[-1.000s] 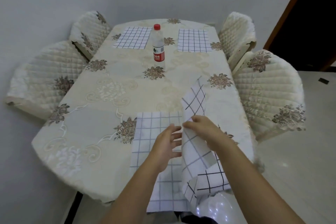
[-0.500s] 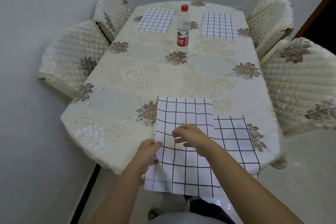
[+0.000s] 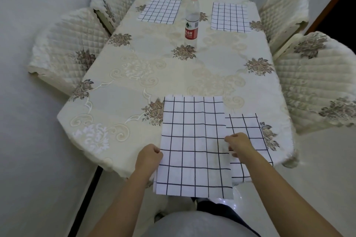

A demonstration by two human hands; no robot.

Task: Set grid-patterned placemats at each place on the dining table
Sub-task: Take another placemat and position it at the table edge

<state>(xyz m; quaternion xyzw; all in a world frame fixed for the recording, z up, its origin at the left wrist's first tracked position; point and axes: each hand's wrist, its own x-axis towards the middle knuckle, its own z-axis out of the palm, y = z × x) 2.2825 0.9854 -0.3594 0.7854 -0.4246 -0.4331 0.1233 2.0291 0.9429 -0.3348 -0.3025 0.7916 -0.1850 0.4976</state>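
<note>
A white grid-patterned placemat (image 3: 192, 140) lies at the near end of the dining table (image 3: 154, 75), its near part hanging over the edge. My left hand (image 3: 149, 157) pinches its left edge and my right hand (image 3: 239, 145) grips its right edge. It partly overlaps a second grid placemat (image 3: 248, 131) lying to the right under my right hand. Two more grid placemats lie flat at the far end, one far left (image 3: 160, 10) and one far right (image 3: 229, 17).
A clear water bottle (image 3: 192, 19) with a red cap stands between the two far mats. Quilted cream chairs flank the table, two on the left (image 3: 67, 48) and two on the right (image 3: 316, 82). A dark doorway (image 3: 342, 15) opens at the right.
The folded mat that my right hand held up a second ago now lies flat at the right. Both hands have moved apart to the top mat's side edges.
</note>
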